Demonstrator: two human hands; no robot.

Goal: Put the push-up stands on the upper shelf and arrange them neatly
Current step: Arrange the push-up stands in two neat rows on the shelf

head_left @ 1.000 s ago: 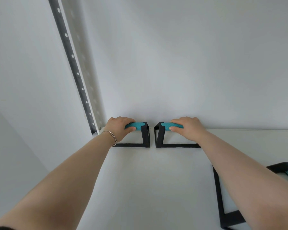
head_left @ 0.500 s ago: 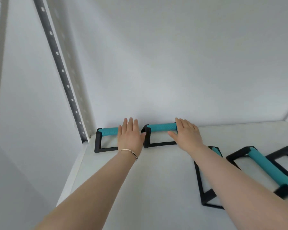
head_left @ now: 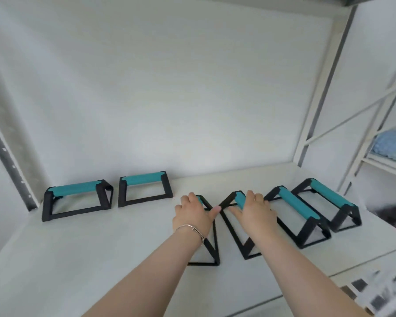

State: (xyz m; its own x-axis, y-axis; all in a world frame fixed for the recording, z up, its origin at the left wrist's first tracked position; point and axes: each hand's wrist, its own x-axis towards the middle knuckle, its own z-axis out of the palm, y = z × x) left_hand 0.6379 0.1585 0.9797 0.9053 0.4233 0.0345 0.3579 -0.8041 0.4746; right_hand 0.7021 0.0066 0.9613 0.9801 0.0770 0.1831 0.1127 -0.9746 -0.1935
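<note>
Several black push-up stands with teal grips stand on the white upper shelf (head_left: 82, 255). Two sit side by side along the back wall at the left: one (head_left: 76, 200) nearest the corner, another (head_left: 144, 188) to its right. In the middle, my left hand (head_left: 192, 216) closes over the grip of a third stand (head_left: 212, 248), and my right hand (head_left: 254, 213) closes over the grip of a fourth stand (head_left: 238, 236). Both of these point away from me. Further right stand two more: one (head_left: 300, 216) and another (head_left: 329, 202), angled.
A perforated metal upright (head_left: 9, 165) rises at the shelf's left back corner. White shelf posts and cross braces (head_left: 325, 106) stand at the right. Beyond them a neighbouring shelf holds a blue folded cloth (head_left: 391, 147). The shelf's front edge (head_left: 364, 264) runs at the lower right.
Both hands let go of the two stands at the back left and moved right onto the grips of the two middle stands. The view swung right, showing the right-hand stands.
</note>
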